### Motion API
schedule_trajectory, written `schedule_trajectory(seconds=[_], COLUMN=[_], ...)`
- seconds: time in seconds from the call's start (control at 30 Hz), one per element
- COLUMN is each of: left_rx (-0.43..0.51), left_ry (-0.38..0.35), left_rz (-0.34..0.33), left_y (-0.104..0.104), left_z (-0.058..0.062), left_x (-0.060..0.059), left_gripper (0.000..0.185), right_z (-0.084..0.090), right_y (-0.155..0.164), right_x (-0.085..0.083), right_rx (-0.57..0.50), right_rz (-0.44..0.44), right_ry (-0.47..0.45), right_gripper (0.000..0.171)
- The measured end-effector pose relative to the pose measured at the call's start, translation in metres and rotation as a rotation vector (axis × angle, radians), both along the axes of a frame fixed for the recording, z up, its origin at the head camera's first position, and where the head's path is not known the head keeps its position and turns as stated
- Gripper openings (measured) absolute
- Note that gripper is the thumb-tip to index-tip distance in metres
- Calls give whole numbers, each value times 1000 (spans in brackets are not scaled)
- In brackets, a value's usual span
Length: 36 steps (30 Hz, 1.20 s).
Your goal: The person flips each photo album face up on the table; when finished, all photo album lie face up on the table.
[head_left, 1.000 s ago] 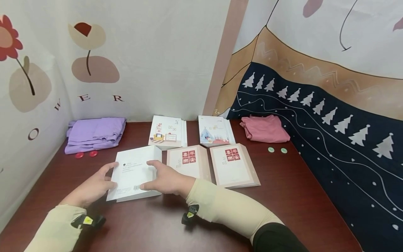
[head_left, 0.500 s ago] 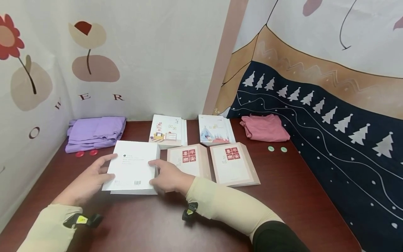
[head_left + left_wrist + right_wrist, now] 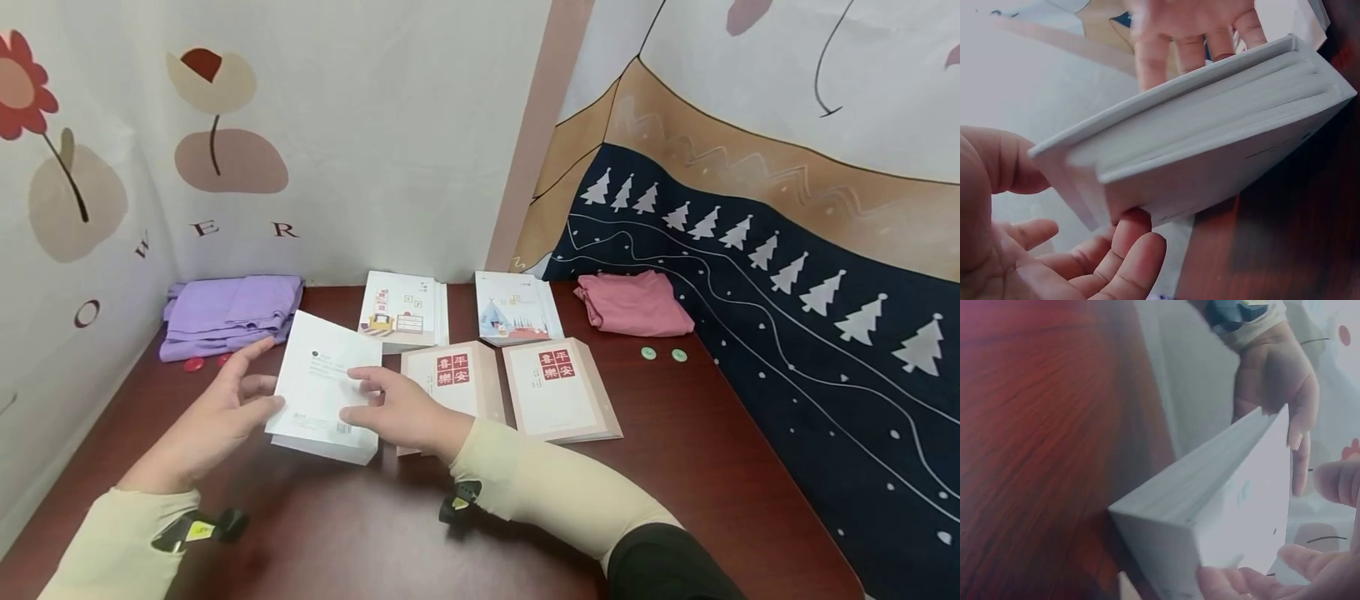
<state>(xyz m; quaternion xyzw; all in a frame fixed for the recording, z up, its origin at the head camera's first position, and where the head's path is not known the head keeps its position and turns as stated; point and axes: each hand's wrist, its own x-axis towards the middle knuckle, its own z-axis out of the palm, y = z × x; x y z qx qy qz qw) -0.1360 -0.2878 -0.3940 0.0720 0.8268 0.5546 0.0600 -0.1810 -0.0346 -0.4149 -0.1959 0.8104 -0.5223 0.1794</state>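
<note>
A thick white book [image 3: 318, 379], small print and a barcode on its upward cover, is held tilted over the left of the table in the head view. My left hand [image 3: 217, 408] pinches its left edge, thumb on the upper cover and curled fingertips underneath, as the left wrist view shows. Page edges of the book [image 3: 1210, 119] face that camera. My right hand [image 3: 408, 408] lies at the spine side with fairly straight fingers over the cover. In the right wrist view, fingertips [image 3: 1216, 581] touch the cover beside the spine, and the thumb [image 3: 1335, 481] stands apart from it.
Two beige books [image 3: 551, 400] with red squares lie right of the hands. Behind them are two white illustrated stacks [image 3: 405, 308]. Purple folded cloth [image 3: 232, 312] with red buttons [image 3: 194, 364] is back left; pink cloth [image 3: 633, 304] and green buttons [image 3: 648, 353] back right.
The white book has turned clockwise and tilted, its top edge shifting farther back. My right hand's fingers have moved from the book's right edge farther onto its cover.
</note>
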Motion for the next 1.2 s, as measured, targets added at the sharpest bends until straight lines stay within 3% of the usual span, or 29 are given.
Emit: schedule_trajectory(seconds=[0.17,0.33,0.47,0.6,0.9,1.03,1.2], left_rx=[69,91,81,-1,-98,-224,-328], left_ry=[19,103,93,80,95,80,-30], left_rz=[-16,-93,-162,-195,-215,-147,-54], left_y=[9,19,26,29,27,20,10], left_z=[-1,-4,-9,-17,-25,-29,-38], left_x=[1,2,2,2,1,1,-2], left_gripper=[79,72,66,63,63,65,72], right_z=[7,10,10,7,3,0,-5], right_y=[2,3,1,-1,-1,1,4], right_x=[4,7,10,12,12,15,22], right_rx=[-90,-243,-332,-377,-307,-267,-41], right_rz=[5,-14,-33,-62,-165,-175,-224], right_ry=[-117,-270,-305,-313,-238,-210,-65], right_gripper=[68,78,86,98,112,108,109])
